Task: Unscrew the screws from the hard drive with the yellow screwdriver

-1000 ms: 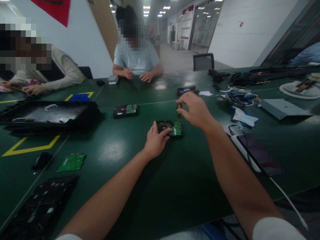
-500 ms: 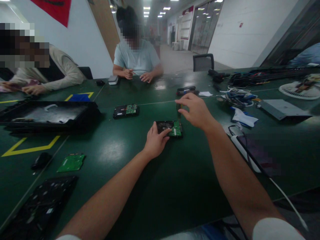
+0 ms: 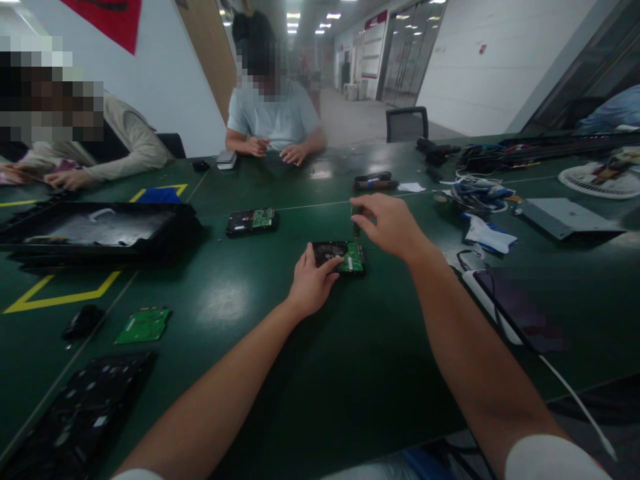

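Note:
A black hard drive (image 3: 340, 256) with a green circuit board on top lies on the dark green table (image 3: 280, 373). My left hand (image 3: 311, 283) rests on the drive's near left edge and holds it down. My right hand (image 3: 391, 225) hovers over the drive's far right corner, fingertips pinched on the handle of a small screwdriver (image 3: 357, 221) that stands upright over the board. The tip of the tool is hidden by the drive and my fingers.
A second hard drive (image 3: 252, 221) lies farther left, beside a large black tray (image 3: 95, 231). A loose green circuit board (image 3: 144, 324) and a black panel (image 3: 75, 420) lie near left. Cables (image 3: 477, 193), a grey box (image 3: 565, 217) and a tablet (image 3: 515, 308) sit right. Two people sit across the table.
My right hand has lowered slightly and its fingers have closed tighter round the screwdriver handle. My left hand has stayed on the drive.

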Available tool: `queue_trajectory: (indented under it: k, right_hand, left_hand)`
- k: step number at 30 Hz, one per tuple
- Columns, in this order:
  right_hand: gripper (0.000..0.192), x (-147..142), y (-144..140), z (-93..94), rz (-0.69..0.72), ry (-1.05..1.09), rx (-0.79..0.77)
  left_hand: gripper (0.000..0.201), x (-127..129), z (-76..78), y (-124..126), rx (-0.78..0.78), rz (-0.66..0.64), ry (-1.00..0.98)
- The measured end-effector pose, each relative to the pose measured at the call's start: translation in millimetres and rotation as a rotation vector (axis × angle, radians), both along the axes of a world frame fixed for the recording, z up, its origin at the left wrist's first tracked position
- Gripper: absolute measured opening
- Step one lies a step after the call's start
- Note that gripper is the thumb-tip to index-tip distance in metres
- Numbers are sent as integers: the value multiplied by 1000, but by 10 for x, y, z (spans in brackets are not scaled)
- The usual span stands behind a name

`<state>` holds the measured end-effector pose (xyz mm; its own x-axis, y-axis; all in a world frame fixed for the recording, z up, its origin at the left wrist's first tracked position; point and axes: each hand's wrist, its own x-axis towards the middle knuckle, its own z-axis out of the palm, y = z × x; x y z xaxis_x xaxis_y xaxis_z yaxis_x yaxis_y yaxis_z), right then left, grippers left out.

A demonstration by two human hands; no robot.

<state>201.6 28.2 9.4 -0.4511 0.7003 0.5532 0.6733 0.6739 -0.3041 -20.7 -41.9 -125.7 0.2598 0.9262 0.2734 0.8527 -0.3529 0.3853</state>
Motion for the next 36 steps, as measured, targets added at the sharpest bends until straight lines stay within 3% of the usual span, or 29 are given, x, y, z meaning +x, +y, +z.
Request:
queue_trajectory:
  k: [3,12,21,36]
  right_hand:
    - [30,1,-2,-7,17,5,7]
    - [23,-17,2,-23,-171,-14,-3]
    - [35,-2,-21,5,-126,-80,-28]
    - [24,53,-145,144,-43,45,-128]
  left_hand:
    - [46,-1,-4,2,5,3,0]
    - [46,-3,-15,5,8,-1,-5]
    - [46,3,-16,2,8,6,-5]
    - [46,-11,-23,3,2,6,-8]
